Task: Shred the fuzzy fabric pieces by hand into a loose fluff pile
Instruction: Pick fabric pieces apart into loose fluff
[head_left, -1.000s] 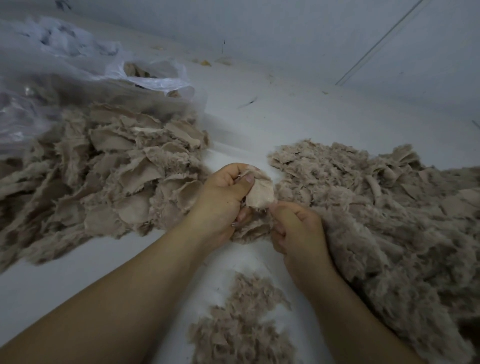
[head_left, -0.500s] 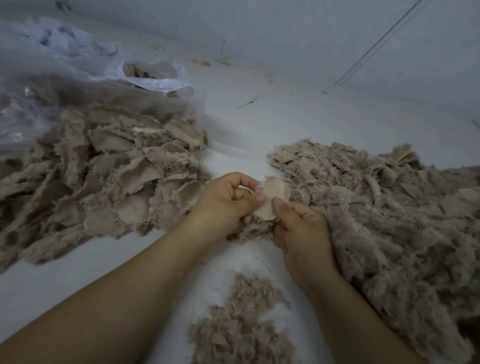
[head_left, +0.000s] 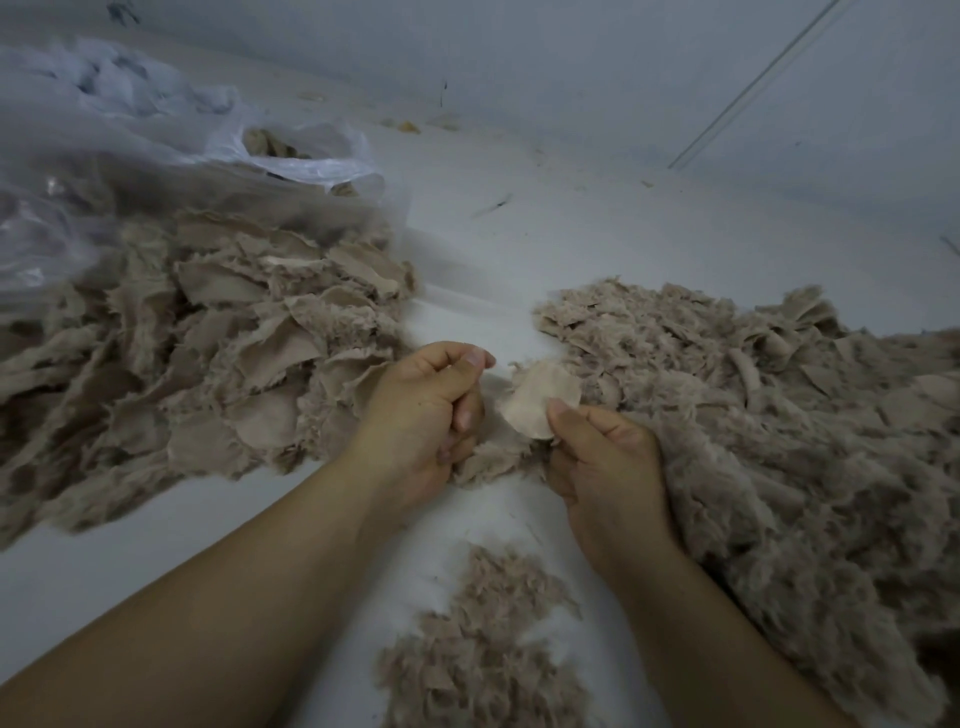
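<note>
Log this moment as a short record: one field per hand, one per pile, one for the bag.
left hand: fingers curled, holding fuzzy fabric at its lower fingers
right hand: thumb pinches a pale fabric piece
left pile: larger flat fabric pieces
right pile: torn, fluffier mass
near pile: small loose fluff
plastic bag: clear, behind the left pile
surface: white

Left heap of fabric pieces (head_left: 208, 353) cut off at frame's left edge; upper part veiled behind translucent plastic bag (head_left: 156, 156), contents there indistinct. Right heap (head_left: 779, 441) runs out past right and lower edges. Small fluff pile (head_left: 483, 654) cropped at bottom edge. Fingertips of left hand (head_left: 426, 410) curled inward, hidden; whether any fluff held, unclear. Lower fingers of right hand (head_left: 602, 457) buried in pile. Specks on far tabletop (head_left: 571, 208) too small to identify.
</note>
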